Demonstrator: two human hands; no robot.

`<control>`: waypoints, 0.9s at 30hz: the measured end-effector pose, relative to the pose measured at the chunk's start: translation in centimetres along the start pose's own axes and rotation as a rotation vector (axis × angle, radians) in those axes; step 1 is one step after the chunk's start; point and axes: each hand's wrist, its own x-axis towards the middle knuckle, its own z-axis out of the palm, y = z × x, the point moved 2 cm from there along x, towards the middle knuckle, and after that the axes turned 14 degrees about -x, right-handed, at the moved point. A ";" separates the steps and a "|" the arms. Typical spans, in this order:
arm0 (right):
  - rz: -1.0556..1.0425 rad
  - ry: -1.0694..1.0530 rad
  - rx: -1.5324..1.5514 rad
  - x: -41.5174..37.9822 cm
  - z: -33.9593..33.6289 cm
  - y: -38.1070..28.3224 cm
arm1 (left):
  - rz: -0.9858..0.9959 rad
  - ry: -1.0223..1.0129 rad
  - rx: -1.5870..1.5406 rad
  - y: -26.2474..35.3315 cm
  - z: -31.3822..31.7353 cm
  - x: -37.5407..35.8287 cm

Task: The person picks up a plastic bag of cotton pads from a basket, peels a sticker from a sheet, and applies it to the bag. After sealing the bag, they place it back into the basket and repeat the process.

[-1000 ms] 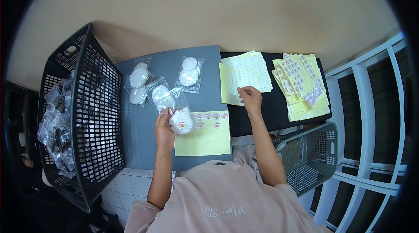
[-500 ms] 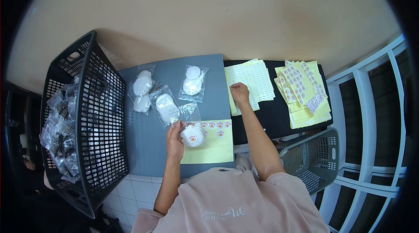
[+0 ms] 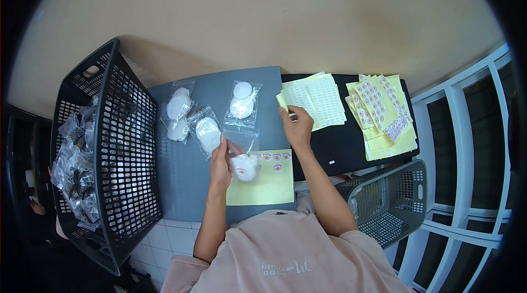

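Note:
My left hand is closed on a clear plastic bag of white round pads, with a round orange-and-pink sticker on its front. The bag is tilted above a yellow sticker sheet, which carries a few similar round stickers near its top edge. My right hand pinches the curled left edge of a label sheet with small printed labels, on top of a stack. More bagged white pads lie beyond my left hand: one bag close by, another farther back, and overlapping ones at the left.
A tall dark basket holding several filled plastic bags stands at the left. Yellow sheets of round stickers are piled on the black surface at the right. Below them sits a grey-green basket. A wall runs behind the table.
My right hand has shifted slightly left and towards me, and the label sheet's edge now curls up at its fingers. My left hand has tilted the bag, turning its sticker.

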 end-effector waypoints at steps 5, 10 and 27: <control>-0.115 -0.072 -0.109 -1.0 2.2 0.7 | -0.215 -0.288 -0.259 0.9 -0.2 1.4; -0.143 0.030 -0.209 0.3 2.8 1.9 | -0.218 0.027 0.243 -0.6 1.2 1.3; 0.121 -0.081 -0.200 3.8 3.3 3.3 | -0.281 0.036 0.237 -2.6 0.0 -0.1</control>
